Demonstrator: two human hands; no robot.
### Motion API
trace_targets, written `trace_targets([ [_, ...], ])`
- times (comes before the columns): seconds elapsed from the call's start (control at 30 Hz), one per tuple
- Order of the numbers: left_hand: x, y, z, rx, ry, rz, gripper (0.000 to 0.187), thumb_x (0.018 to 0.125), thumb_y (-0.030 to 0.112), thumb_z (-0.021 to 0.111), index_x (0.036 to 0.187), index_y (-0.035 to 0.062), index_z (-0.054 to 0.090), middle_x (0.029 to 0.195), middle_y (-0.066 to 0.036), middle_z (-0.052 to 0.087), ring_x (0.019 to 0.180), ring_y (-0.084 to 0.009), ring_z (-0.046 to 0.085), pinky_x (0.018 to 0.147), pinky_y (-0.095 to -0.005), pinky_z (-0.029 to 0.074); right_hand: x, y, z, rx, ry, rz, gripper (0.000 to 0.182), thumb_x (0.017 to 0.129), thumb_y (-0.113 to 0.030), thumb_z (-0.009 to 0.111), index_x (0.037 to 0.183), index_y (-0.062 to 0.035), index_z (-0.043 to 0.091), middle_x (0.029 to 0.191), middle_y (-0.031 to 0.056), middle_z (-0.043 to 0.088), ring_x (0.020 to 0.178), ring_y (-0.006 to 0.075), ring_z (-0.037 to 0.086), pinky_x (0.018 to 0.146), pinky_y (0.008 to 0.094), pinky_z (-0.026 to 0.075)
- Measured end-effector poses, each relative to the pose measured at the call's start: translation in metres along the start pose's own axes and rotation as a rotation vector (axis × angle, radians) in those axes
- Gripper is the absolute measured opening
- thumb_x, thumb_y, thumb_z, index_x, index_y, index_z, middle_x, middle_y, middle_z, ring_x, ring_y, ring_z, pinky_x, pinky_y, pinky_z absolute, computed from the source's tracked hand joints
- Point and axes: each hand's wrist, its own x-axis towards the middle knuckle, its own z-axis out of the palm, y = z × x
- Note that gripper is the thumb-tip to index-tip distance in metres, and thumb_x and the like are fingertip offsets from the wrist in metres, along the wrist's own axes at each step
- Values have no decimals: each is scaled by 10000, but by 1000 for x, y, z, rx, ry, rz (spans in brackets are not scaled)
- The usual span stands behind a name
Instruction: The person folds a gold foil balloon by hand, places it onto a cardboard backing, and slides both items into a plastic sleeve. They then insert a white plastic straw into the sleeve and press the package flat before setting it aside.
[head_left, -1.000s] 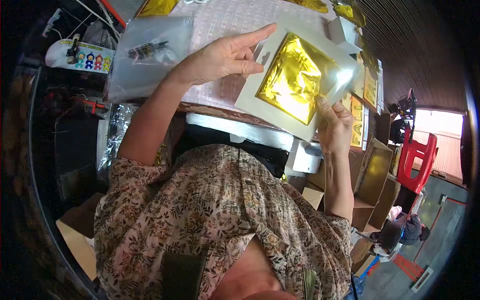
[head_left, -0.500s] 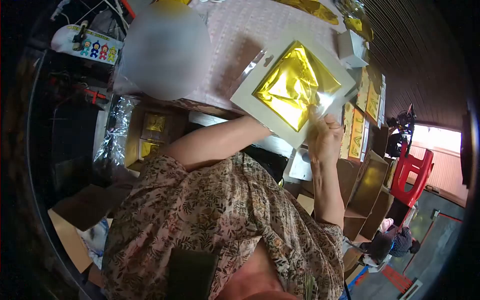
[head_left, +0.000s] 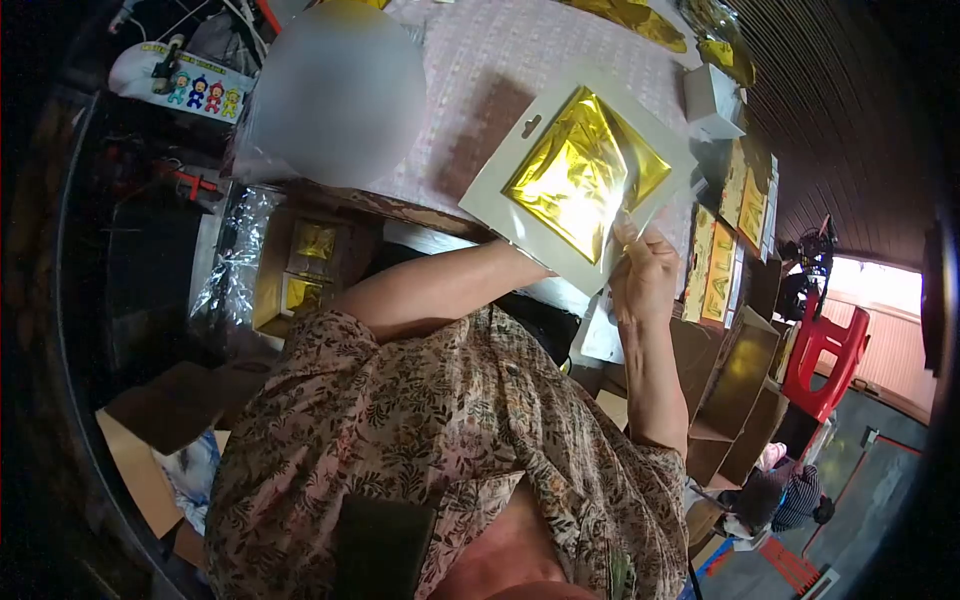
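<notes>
The right hand (head_left: 640,275) pinches the white card (head_left: 497,195) holding gold foil (head_left: 580,170); the left hand has slipped behind the card, fingers hidden, grip unclear.

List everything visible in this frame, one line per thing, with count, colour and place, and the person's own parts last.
card packet: one, white card with gold foil inside, held up above the table.
table: one, pale pink patterned cover, top centre.
small box: one, white, on the table at upper right.
gold letter packs: several, gold, stacked at the table's right edge.
cardboard boxes: a few, brown, lower right.
chair: one, red, far right.
cartoon sticker: one, white with coloured figures, upper left.
right hand: grip on the packet's lower corner.
left hand: hidden behind the packet; only the forearm shows.
</notes>
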Motion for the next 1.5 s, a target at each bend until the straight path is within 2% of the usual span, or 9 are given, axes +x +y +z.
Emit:
trace_targets([
  [0.07, -12, 18, 6, -35, 171, -39, 298, 1109, 293, 445, 1232, 66, 594, 1057, -69, 644, 932, -152, 630, 816, -294, 569, 1, -3, -1, -31, 2, 47, 169, 993, -31, 657, 1120, 66, 711, 1077, 126, 746, 945, 156, 694, 873, 301, 539],
  [0.17, -33, 71, 10, 479, 239, 106, 528, 1117, 390, 393, 1523, 54, 423, 1442, -143, 559, 1323, -273, 561, 1126, -389, 473, 2, -22, -2, -38, -72, 37, 177, 982, -41, 672, 1120, 61, 719, 1069, 126, 754, 942, 150, 697, 868, 295, 538],
  [0.33, -43, 152, 12, 176, 181, -232, 793, 1062, 632, 366, 1555, 11, 375, 1464, -170, 552, 1372, -263, 534, 1141, -403, 447, 12, -40, -21, -189, 19, 33, 169, 969, -65, 695, 1081, 54, 738, 1007, 123, 767, 873, 143, 706, 794, 273, 551],
  [0.5, -51, 143, 31, 574, 239, -110, 501, 1030, 319, 662, 1418, 30, 533, 1342, -56, 623, 1190, -168, 619, 1035, -358, 512, 28, -34, -24, -245, -38, 102, 175, 967, -81, 708, 1073, 55, 741, 986, 121, 768, 820, 149, 710, 752, 280, 564],
  [0.7, -57, 131, 30, 606, 152, -116, 446, 1051, 263, 631, 1416, 28, 528, 1332, -74, 622, 1211, -158, 613, 1032, -336, 528, 33, -20, -23, -305, -32, 137, 135, 956, -34, 709, 1053, 50, 752, 996, 124, 770, 845, 153, 713, 771, 290, 568],
  [0.77, -56, 127, 32, 632, 171, -78, 454, 1047, 268, 637, 1414, 26, 527, 1320, -75, 630, 1196, -160, 622, 1024, -340, 535, 21, -19, 0, -159, 54, 4, 99, 926, -115, 782, 920, -16, 774, 728, 19, 711, 484, 35, 475, 449, 218, 346],
  [0.87, -58, 126, 36, 684, 249, -56, 458, 1040, 274, 647, 1406, 24, 531, 1293, -74, 646, 1165, -164, 642, 1009, -347, 548, 22, -8, -13, -272, 24, 14, 87, 918, -98, 787, 923, -12, 772, 736, 30, 723, 483, 40, 500, 441, 217, 367],
  [0.9, -60, 126, 38, 712, 301, -71, 455, 1037, 273, 652, 1399, 24, 536, 1278, -72, 655, 1148, -166, 652, 1002, -348, 556, 24, -6, -21, -248, -6, 85, 156, 929, -17, 737, 1081, 8, 763, 1017, 111, 775, 870, 149, 719, 798, 296, 577],
  [1.5, -63, 121, 41, 689, 341, -49, 412, 1031, 300, 661, 1329, 25, 586, 1191, -65, 697, 1039, -146, 700, 904, -316, 602, 17, -1, -13, -260, 19, 127, 186, 859, -8, 811, 1038, 12, 764, 952, 132, 781, 784, 156, 730, 716, 301, 611],
])
